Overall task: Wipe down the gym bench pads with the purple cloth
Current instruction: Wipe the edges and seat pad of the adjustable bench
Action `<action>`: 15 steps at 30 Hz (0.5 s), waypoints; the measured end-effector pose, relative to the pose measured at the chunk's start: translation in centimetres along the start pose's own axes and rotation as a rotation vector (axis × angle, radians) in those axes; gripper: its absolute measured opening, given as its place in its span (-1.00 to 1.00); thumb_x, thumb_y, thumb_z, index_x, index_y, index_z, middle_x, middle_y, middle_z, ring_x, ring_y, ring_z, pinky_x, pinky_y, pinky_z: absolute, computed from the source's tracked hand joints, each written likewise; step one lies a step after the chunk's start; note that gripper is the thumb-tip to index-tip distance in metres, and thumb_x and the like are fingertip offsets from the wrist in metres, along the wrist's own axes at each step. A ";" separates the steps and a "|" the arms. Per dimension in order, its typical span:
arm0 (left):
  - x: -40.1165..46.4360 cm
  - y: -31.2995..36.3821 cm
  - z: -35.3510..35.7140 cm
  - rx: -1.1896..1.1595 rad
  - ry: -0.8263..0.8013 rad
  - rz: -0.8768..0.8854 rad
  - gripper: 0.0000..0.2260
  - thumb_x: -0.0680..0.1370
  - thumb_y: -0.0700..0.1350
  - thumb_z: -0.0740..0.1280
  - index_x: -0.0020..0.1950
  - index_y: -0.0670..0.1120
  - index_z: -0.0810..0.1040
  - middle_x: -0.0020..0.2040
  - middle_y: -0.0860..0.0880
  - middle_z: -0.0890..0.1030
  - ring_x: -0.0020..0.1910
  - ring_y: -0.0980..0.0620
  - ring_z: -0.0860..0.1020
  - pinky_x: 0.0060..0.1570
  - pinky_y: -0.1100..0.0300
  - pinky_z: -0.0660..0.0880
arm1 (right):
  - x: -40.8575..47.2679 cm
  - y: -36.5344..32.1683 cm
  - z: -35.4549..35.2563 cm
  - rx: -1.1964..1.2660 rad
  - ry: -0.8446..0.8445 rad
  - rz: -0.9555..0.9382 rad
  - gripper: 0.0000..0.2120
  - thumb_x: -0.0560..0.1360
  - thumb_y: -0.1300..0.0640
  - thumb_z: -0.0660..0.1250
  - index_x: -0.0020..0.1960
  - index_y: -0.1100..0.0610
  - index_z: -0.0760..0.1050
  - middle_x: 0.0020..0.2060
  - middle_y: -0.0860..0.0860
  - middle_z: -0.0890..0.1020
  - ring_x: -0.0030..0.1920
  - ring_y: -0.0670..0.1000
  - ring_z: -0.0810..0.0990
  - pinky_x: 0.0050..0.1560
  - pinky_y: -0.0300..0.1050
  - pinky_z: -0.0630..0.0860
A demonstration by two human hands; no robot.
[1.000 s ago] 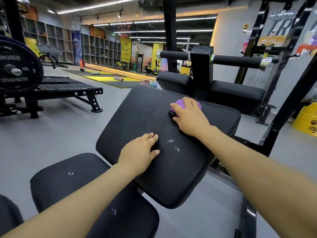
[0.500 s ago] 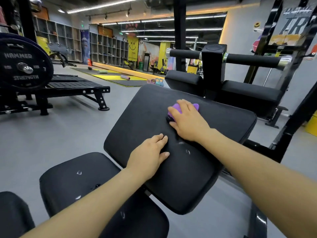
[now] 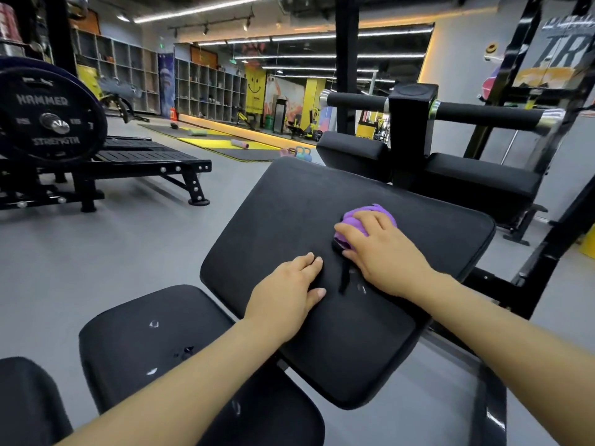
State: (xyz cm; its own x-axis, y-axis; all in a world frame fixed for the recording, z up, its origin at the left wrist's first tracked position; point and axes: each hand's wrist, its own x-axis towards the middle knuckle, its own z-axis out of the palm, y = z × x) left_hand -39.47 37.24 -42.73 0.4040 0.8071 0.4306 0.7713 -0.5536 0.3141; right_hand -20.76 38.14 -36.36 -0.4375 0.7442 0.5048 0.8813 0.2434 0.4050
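Note:
A large black bench pad tilts across the middle of the view. The purple cloth, bunched up, lies on the pad's right half under my right hand, whose fingers curl over it and press it against the pad. A dark strap or fold trails from beneath the cloth toward me. My left hand rests flat on the pad just left of the right hand, fingers straight. A smaller black seat pad with a few pale scuffs sits below left, under my left forearm.
Behind the pad stand a black post with foam rollers and more black pads. A weight plate and a low black platform are at left. Grey floor surrounds the bench; a rack frame rises at right.
My right hand with the cloth has slid slightly right and nearer along the pad. The left hand stays put; the camera has shifted a little.

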 end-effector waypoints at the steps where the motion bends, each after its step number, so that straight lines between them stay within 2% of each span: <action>1: 0.0 0.0 0.0 0.004 0.000 0.002 -0.53 0.61 0.11 0.12 0.50 0.11 0.14 0.51 0.18 0.13 0.43 0.12 0.22 0.28 0.15 0.37 | 1.5 -0.3 0.3 0.006 -0.030 0.004 -0.60 0.47 0.04 0.37 0.26 0.16 0.48 0.15 0.23 0.52 0.14 0.27 0.50 0.19 0.04 0.44; 3: 0.0 0.0 -0.1 0.006 -0.003 -0.001 -0.54 0.60 0.11 0.12 0.49 0.10 0.16 0.51 0.18 0.14 0.43 0.12 0.22 0.28 0.16 0.37 | 4.6 -0.8 0.6 0.042 -0.093 0.039 -0.55 0.57 0.01 0.20 0.41 0.13 0.29 0.34 0.21 0.35 0.33 0.22 0.31 0.38 0.00 0.19; 5: 0.0 0.1 -0.4 0.004 -0.013 -0.012 -0.54 0.61 0.10 0.12 0.50 0.10 0.15 0.50 0.16 0.15 0.44 0.10 0.22 0.29 0.13 0.37 | 6.8 -1.3 0.6 0.116 -0.163 0.078 -0.53 0.60 -0.01 0.13 0.47 0.08 0.18 0.43 0.16 0.23 0.42 0.16 0.18 0.43 -0.04 0.06; 7: -0.1 0.4 -0.6 -0.014 -0.040 -0.030 -0.54 0.61 0.09 0.13 0.50 0.09 0.16 0.51 0.14 0.15 0.45 0.09 0.22 0.29 0.10 0.38 | 6.4 -1.4 0.2 0.195 -0.180 0.072 -0.54 0.60 0.00 0.13 0.47 0.06 0.18 0.43 0.11 0.23 0.44 0.11 0.16 0.44 -0.07 0.05; 10: -0.9 0.8 -1.0 -0.013 -0.068 -0.038 -0.56 0.61 0.06 0.14 0.49 0.08 0.18 0.51 0.17 0.11 0.45 0.09 0.21 0.28 0.07 0.39 | 1.2 -1.4 -1.2 0.254 -0.144 -0.002 -0.57 0.59 -0.01 0.16 0.43 0.03 0.27 0.39 0.02 0.31 0.41 0.03 0.21 0.43 -0.15 0.06; 11: -1.4 0.8 -1.2 -0.009 -0.074 -0.043 -0.55 0.61 0.05 0.13 0.50 0.09 0.15 0.51 0.17 0.11 0.46 0.10 0.20 0.27 0.06 0.40 | -1.0 -1.6 -1.6 0.253 -0.136 -0.022 -0.58 0.58 -0.02 0.16 0.42 0.02 0.29 0.37 0.00 0.33 0.40 0.02 0.24 0.43 -0.15 0.08; 13: -2.6 0.5 -1.4 0.014 -0.069 -0.050 -0.53 0.61 0.06 0.14 0.50 0.11 0.12 0.50 0.18 0.13 0.44 0.10 0.23 0.24 0.07 0.42 | -4.4 -2.1 -2.2 0.219 -0.144 -0.027 -0.58 0.56 -0.03 0.20 0.40 0.01 0.32 0.33 0.01 0.37 0.35 0.06 0.32 0.36 -0.08 0.28; 15: -3.9 -0.1 -1.5 0.036 -0.053 -0.051 -0.53 0.60 0.07 0.14 0.50 0.10 0.13 0.49 0.19 0.15 0.41 0.10 0.26 0.22 0.12 0.42 | -5.4 -2.6 -2.0 0.181 -0.145 0.007 -0.58 0.48 0.01 0.35 0.31 0.07 0.43 0.21 0.10 0.48 0.21 0.17 0.48 0.17 0.01 0.49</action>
State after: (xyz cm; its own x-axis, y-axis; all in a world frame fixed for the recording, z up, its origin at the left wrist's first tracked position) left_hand -41.84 33.83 -43.11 0.3886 0.8442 0.3693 0.8082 -0.5047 0.3035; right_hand -21.07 32.24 -38.66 -0.4124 0.8248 0.3868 0.9076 0.3356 0.2522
